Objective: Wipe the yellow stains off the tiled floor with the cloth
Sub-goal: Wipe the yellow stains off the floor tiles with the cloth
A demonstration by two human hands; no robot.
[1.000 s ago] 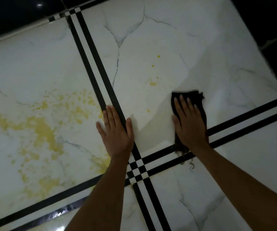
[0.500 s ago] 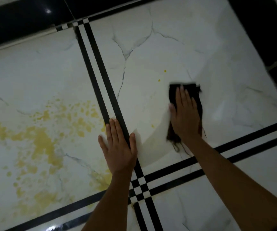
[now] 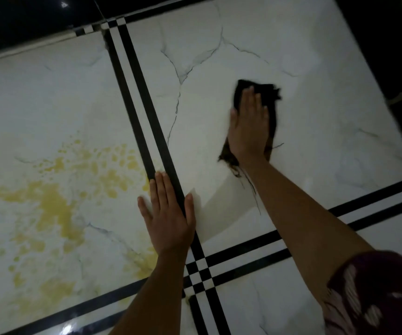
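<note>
A dark cloth point(image 3: 271, 93) lies flat on the white marble tile point(image 3: 316, 141), with frayed threads trailing toward me. My right hand point(image 3: 249, 126) presses on it, palm down, fingers together. My left hand point(image 3: 167, 213) rests flat on the floor with fingers spread slightly, lying over the black double stripe point(image 3: 134, 97) between the tiles. A wide patch of yellow stains point(image 3: 50, 201) covers the left tile point(image 3: 38, 93), just left of my left hand. No yellow spots show around the cloth on the right tile.
Black stripes cross at a checkered junction point(image 3: 198, 269) near my left wrist. A dark glossy border point(image 3: 25, 20) runs along the far edge and another dark band point(image 3: 388, 44) along the right. A patterned sleeve point(image 3: 376, 293) shows at the lower right.
My right hand has pushed the cloth away from me across the right tile. The small yellow spots seen there earlier no longer show. My left hand has stayed planted.
</note>
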